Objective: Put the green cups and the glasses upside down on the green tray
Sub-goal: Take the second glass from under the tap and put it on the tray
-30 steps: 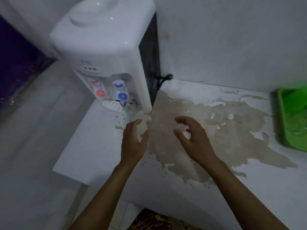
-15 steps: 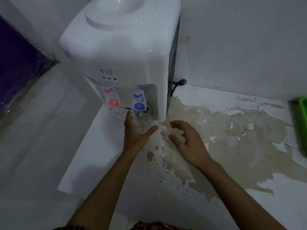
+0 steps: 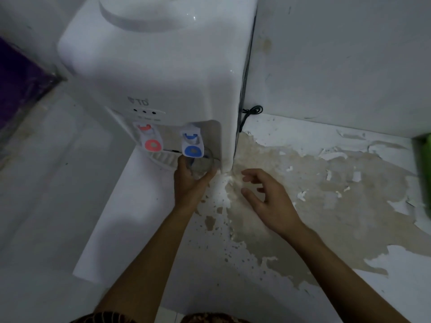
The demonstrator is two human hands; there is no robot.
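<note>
A clear glass (image 3: pixel 202 164) stands under the blue tap of the white water dispenser (image 3: pixel 163 73). My left hand (image 3: pixel 191 183) is wrapped around the glass from the front. My right hand (image 3: pixel 265 199) hovers just to the right, fingers spread and curled, holding nothing. Only a blurred sliver of the green tray (image 3: pixel 423 164) shows at the right edge. No green cups are in view.
The dispenser has a red tap (image 3: pixel 150 141) and a blue tap (image 3: pixel 192 144) above a drip grille (image 3: pixel 163 158). It stands in the corner of a white counter (image 3: pixel 326 287) with peeled, stained paint. A black cord (image 3: pixel 250 111) lies behind it. The counter's left edge drops to the floor.
My left hand moved forward under the blue tap and closed around the glass. My right hand drifted slightly toward the dispenser. The view shifted left, so less of the green tray shows.
</note>
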